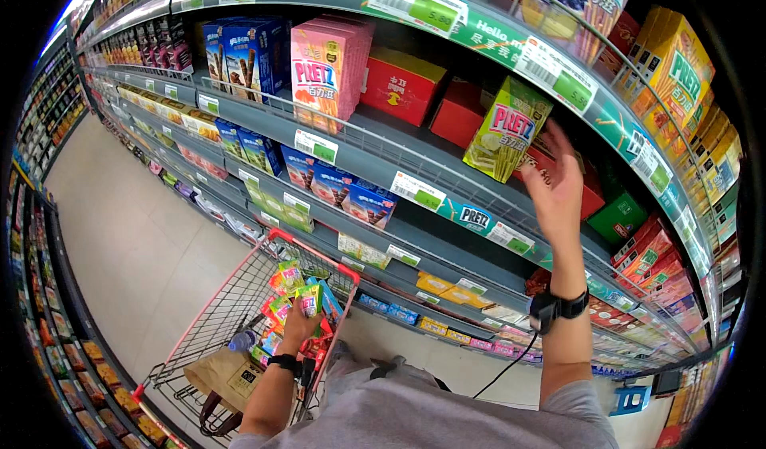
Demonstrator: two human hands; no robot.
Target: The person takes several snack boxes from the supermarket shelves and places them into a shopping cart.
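My right hand is raised at the shelf with its fingers apart, just right of a green Pretz biscuit-stick box. That box stands tilted behind the wire rail, and I cannot tell whether my thumb touches it. Low in the view, my left hand grips a small green Pretz box over a wire shopping cart with red edges. Beneath that hand lies a pile of snack packs, mostly red, green and blue. Dark straps with devices circle both wrists.
Pink Pretz boxes, blue wafer-roll boxes and red cartons share the shelf. A wire rail runs along its front. A brown bag and a clear bottle lie in the cart. A cable hangs from my right wrist.
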